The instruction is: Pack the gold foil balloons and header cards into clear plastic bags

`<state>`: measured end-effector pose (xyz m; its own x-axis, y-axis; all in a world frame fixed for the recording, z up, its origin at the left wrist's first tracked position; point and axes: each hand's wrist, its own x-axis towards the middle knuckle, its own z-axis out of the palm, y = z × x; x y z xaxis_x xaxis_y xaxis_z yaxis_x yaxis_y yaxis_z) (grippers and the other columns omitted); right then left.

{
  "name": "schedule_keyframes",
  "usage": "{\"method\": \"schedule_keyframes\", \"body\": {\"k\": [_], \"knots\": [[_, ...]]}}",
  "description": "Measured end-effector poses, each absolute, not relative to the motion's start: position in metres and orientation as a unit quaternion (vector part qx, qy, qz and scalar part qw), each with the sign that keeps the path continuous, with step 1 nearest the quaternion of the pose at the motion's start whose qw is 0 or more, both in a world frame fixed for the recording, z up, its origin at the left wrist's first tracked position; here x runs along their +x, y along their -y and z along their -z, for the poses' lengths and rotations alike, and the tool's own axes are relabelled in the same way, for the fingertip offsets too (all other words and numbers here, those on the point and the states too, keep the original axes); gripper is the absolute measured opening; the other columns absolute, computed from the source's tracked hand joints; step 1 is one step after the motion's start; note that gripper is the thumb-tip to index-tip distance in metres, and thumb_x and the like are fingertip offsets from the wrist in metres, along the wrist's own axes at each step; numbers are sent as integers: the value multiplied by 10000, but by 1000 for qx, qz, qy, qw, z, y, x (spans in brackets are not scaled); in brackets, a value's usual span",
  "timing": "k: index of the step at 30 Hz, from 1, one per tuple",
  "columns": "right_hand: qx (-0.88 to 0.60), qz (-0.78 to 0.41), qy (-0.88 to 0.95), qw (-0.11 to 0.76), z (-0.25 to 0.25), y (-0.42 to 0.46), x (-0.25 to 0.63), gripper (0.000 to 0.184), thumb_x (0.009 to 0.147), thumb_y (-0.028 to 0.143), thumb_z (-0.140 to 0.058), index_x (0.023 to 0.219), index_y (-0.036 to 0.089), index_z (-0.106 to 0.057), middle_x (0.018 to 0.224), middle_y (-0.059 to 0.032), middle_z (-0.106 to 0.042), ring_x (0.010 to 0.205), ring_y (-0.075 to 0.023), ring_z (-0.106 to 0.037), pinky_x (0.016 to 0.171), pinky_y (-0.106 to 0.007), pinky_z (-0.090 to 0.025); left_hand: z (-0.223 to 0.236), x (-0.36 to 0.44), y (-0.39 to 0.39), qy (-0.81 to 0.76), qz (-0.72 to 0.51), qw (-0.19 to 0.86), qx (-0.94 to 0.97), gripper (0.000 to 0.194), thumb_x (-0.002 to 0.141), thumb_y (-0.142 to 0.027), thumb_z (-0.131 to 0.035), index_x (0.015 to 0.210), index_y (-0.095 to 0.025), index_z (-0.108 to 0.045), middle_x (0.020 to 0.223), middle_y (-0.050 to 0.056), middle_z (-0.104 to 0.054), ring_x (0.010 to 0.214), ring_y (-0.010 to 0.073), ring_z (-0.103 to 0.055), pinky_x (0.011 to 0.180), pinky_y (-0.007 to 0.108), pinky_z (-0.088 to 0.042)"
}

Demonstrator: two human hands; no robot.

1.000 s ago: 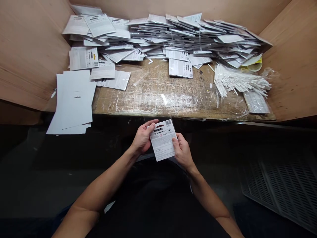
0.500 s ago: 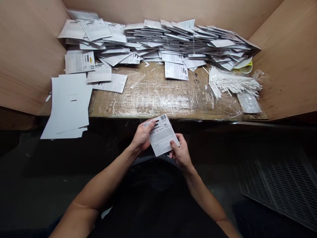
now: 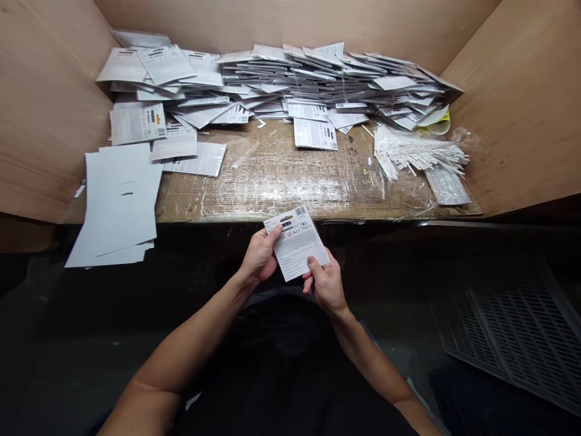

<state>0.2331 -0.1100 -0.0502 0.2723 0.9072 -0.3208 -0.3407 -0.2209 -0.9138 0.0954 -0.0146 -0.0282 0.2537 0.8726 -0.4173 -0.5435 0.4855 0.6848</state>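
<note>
I hold a white printed packaging card [image 3: 297, 242] with a barcode in both hands, just in front of the table's near edge. My left hand [image 3: 259, 256] grips its left side with the thumb on top. My right hand [image 3: 325, 283] pinches its lower right corner. A big heap of like cards [image 3: 290, 79] covers the back of the table. A bundle of white sticks [image 3: 417, 154] in clear plastic lies at the right.
The wooden table [image 3: 281, 181] is covered in shiny film and walled by plywood boards on three sides. A stack of blank white sheets [image 3: 118, 203] overhangs its left front corner. A grey slatted grid [image 3: 503, 330] lies on the dark floor at the right.
The card has tilted a little counter-clockwise and risen slightly toward the table edge. My right hand slid down to its lower right corner. The view has dropped a bit.
</note>
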Motion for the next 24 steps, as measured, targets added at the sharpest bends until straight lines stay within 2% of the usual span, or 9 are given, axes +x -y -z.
{"method": "schedule_keyframes", "body": {"k": [5,10,13,16,19,24], "knots": [[-598,-481,196,610,60,124,214,516,871,656,-785,958,169,-637,542,27,-646,308,-118,-545,307,-185,-353,28,99,7,-388,-546,718,192,416,753,-424,-962,1002,-143,-782,985,113,-834,1013,282,-797,959,434,-639],[-601,-478,154,622,65,123,207,526,865,660,-786,782,170,-615,446,20,-577,295,-99,-485,356,-203,-394,37,107,29,-408,-588,680,158,435,726,-472,-978,923,-166,-740,925,59,-824,887,221,-789,916,401,-637],[-582,-502,156,621,66,120,209,530,825,658,-828,840,171,-620,500,33,-608,304,-92,-497,336,-184,-365,43,103,33,-414,-591,676,154,420,714,-443,-988,869,-160,-719,894,48,-814,846,194,-775,898,377,-634],[-567,-514,160,623,66,119,210,539,822,648,-840,947,168,-628,540,49,-624,311,-89,-514,323,-167,-347,46,99,31,-426,-602,655,162,425,685,-366,-1005,951,-157,-747,923,49,-814,854,179,-767,885,342,-627],[-561,-497,164,642,64,116,213,532,851,620,-828,1038,161,-634,557,61,-627,320,-77,-515,336,-156,-376,46,103,34,-427,-586,663,187,470,697,-351,-994,1033,-158,-729,973,67,-814,906,210,-775,915,380,-626],[-541,-536,181,622,56,103,227,558,814,598,-859,1096,174,-630,600,49,-664,341,-102,-545,331,-192,-435,45,108,42,-408,-494,703,308,508,812,-397,-910,1192,-177,-655,1170,109,-789,1065,273,-765,981,448,-605]]}}
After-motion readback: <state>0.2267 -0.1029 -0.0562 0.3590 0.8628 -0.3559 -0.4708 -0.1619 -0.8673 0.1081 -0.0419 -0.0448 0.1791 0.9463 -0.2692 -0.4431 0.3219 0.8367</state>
